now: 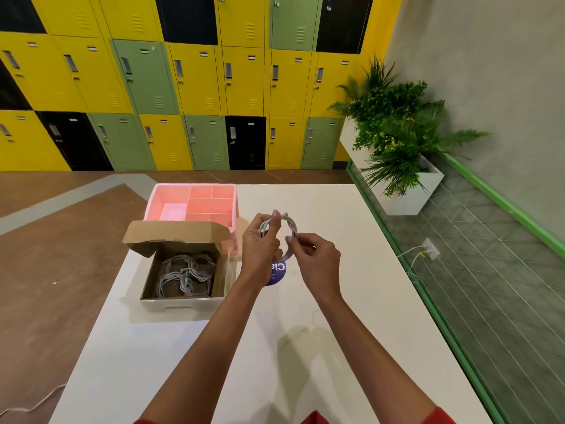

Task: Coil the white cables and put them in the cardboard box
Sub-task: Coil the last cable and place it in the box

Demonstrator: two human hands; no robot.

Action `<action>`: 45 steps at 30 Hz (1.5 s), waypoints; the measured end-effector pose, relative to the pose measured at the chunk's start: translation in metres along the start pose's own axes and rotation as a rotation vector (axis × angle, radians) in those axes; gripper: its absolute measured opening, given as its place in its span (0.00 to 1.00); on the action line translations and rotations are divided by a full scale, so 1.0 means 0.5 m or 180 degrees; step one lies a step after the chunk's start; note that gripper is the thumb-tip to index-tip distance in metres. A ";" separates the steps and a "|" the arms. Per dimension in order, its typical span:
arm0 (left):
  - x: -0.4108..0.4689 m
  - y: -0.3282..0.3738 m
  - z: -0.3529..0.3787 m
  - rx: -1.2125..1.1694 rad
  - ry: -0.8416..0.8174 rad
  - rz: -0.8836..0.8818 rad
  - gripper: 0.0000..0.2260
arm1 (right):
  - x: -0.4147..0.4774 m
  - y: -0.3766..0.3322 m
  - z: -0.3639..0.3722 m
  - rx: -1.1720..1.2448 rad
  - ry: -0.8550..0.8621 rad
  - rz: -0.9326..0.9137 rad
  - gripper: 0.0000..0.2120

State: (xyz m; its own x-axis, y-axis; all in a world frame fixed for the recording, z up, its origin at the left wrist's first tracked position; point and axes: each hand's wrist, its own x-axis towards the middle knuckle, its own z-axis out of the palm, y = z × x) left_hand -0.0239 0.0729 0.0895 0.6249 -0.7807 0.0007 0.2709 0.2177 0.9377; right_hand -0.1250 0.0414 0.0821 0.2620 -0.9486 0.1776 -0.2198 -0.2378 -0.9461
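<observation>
I hold a white cable (293, 228) wound into a small ring above the middle of the white table (336, 301). My left hand (260, 249) grips the ring's left side, thumb and fingers pinched near its top. My right hand (318, 258) pinches the ring's right side. To the left stands the open cardboard box (180, 302), its flap folded back. Several coiled white cables (186, 273) lie inside it.
A pink divided organiser (232, 215) stands just behind the box. A purple round sticker (276, 272) lies on the table under my hands. A green-framed glass railing (428, 301) runs along the table's right side, with a white planter (409, 197) behind. Lockers line the far wall.
</observation>
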 end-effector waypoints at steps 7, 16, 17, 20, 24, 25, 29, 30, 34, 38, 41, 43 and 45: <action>-0.009 -0.021 -0.005 0.0499 -0.0021 0.0203 0.13 | 0.011 0.001 0.010 0.0111 0.0098 0.0216 0.07; -0.008 -0.043 -0.006 0.1259 -0.0014 0.0123 0.15 | 0.023 0.007 0.005 0.0311 0.0189 0.0285 0.06; -0.005 -0.044 -0.010 0.1267 -0.0065 0.0074 0.15 | 0.023 0.007 0.005 0.0392 0.0178 0.0314 0.06; 0.003 -0.042 -0.019 0.1089 -0.0243 -0.0098 0.15 | 0.025 0.011 0.003 0.0818 0.0033 0.0471 0.07; 0.004 -0.044 -0.028 0.0906 -0.0331 -0.0117 0.15 | 0.028 0.016 -0.003 0.1482 -0.0298 0.0705 0.09; 0.004 -0.044 -0.028 0.0865 -0.0330 -0.0128 0.15 | 0.029 0.016 -0.005 0.1619 -0.0375 0.0748 0.09; 0.007 -0.047 -0.028 0.0736 -0.0242 -0.0188 0.14 | 0.035 0.013 -0.009 0.2034 -0.0674 0.0925 0.08; 0.007 -0.048 -0.028 0.0685 -0.0226 -0.0185 0.14 | 0.037 0.012 -0.009 0.2073 -0.0730 0.0985 0.08; 0.000 -0.046 -0.017 0.0568 -0.0042 -0.0059 0.13 | 0.040 0.012 -0.007 0.2199 -0.0911 0.1112 0.08; -0.005 -0.044 0.000 0.0295 0.0156 -0.0025 0.11 | 0.043 0.008 -0.006 0.2263 -0.1050 0.1215 0.07; -0.008 -0.041 0.009 0.0274 0.0286 0.0000 0.10 | 0.039 0.012 -0.007 0.1685 -0.1120 0.1028 0.09; -0.010 -0.037 0.012 0.0381 0.0408 0.0106 0.10 | 0.033 0.017 -0.007 0.1260 -0.1164 0.0805 0.12; -0.011 -0.037 0.015 0.0405 0.0502 0.0176 0.10 | 0.028 0.017 -0.004 0.1046 -0.1101 0.0663 0.13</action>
State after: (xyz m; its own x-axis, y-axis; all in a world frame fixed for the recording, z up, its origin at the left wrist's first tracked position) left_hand -0.0378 0.0690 0.0749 0.7458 -0.6661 0.0082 0.1446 0.1740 0.9741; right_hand -0.1252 0.0255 0.0770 0.5516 -0.8311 -0.0708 -0.0082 0.0795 -0.9968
